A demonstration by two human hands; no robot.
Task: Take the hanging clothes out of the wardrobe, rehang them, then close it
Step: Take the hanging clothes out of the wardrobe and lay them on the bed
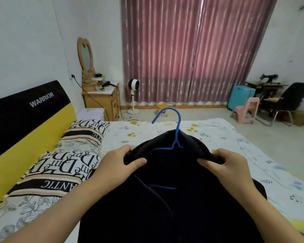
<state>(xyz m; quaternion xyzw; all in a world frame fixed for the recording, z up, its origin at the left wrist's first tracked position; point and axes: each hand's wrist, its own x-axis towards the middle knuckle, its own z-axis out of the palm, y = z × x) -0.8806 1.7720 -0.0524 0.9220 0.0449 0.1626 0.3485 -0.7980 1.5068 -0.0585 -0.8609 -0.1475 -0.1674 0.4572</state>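
Pink curtains point(191, 50) hang at the far wall, and a bed point(209, 130) with a white patterned sheet fills the middle of the room. A dark garment point(170, 199) is held up over the bed, close to the camera. A blue hanger point(175, 134) is tucked inside it, with the hook sticking out at the top.

The left hand point(119, 160) is clenched on the left shoulder of the garment, thumb on the front. The right hand point(225, 162) is clenched on the right shoulder the same way. No wardrobe is seen.

It looks like the cloth is being pulled onto the hanger. To do this well, each shoulder should be slid fully over each end of the hanger, and the collar should be set right at the hook. Both sides should be pulled evenly, or the garment may slip off.

"WARRIOR" is written on the black headboard point(25, 109). Big letters such as "ANTIC" are printed on the pillows point(65, 165).
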